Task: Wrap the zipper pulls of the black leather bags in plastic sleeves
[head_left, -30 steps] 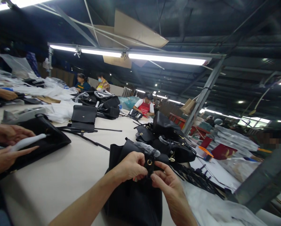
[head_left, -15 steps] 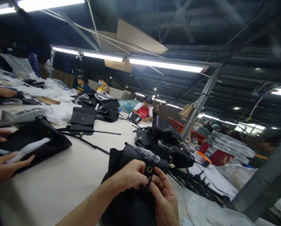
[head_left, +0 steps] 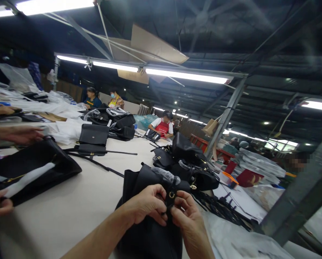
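Observation:
A black leather bag [head_left: 150, 232] stands in front of me, its flap towards me and a clear plastic wrap [head_left: 164, 174] around its top handle. On the front hangs a narrow black strap [head_left: 172, 185] with a gold buckle [head_left: 172, 194]. My left hand [head_left: 152, 203] pinches the strap's left side just below the buckle, thumb and fingers closed. From the right, my right hand [head_left: 186, 212] grips the strap with thumb and forefinger, close to the left fingertips. The strap's lower end is partly hidden by my fingers.
At left a co-worker's hands [head_left: 0, 205] handle a larger black bag [head_left: 47, 165]. A small black bag [head_left: 93, 135] with long straps lies beyond. More black bags [head_left: 187, 154] are heaped at right, near plastic sheeting [head_left: 231, 233] and a metal post [head_left: 293, 201].
My fingers have shifted slightly on the strap, leaving the buckle more exposed. The co-worker's upper hand has moved to the top of the larger bag, the lower one further left.

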Demonstrator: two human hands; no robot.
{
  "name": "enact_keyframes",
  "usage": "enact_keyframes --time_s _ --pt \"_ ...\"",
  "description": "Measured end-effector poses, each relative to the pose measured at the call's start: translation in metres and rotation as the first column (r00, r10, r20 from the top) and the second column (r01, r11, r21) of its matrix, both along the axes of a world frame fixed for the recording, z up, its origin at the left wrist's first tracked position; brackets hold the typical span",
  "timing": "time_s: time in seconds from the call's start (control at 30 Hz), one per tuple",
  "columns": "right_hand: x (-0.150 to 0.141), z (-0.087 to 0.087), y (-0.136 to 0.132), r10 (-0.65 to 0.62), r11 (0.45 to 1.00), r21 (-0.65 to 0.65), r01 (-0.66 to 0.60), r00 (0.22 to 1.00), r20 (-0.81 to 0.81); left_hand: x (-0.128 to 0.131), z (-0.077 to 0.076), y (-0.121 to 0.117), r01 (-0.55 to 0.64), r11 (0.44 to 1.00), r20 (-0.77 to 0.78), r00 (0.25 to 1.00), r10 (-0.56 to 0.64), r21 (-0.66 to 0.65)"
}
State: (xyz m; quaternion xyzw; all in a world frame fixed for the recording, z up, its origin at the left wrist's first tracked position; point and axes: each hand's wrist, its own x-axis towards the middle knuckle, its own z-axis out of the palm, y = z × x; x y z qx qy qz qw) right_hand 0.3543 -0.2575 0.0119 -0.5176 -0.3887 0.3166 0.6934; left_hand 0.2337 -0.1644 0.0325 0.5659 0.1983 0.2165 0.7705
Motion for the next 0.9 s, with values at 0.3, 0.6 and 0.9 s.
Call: enact_keyframes --time_s 0.3,0.6,0.9 --pt "0.006 -0.014 0.003 -0.218 0.972 0.113 0.204 0.967 0.130 0.004 -0.002 -0.019 -0.262 0.936 0.070 0.965 0.253 0.233" --pt "-0.004 -0.029 0.000 -0.196 0.975 0.118 0.186 0.978 0.076 0.000 -0.002 -0.027 -0.399 0.570 0.215 0.907 0.363 0.718" --pt "-0.004 -0.023 -0.003 -0.081 0.994 0.055 0.094 0.977 -0.199 -0.002 -0.013 -0.013 -0.344 -0.381 0.440 0.875 0.201 0.858"
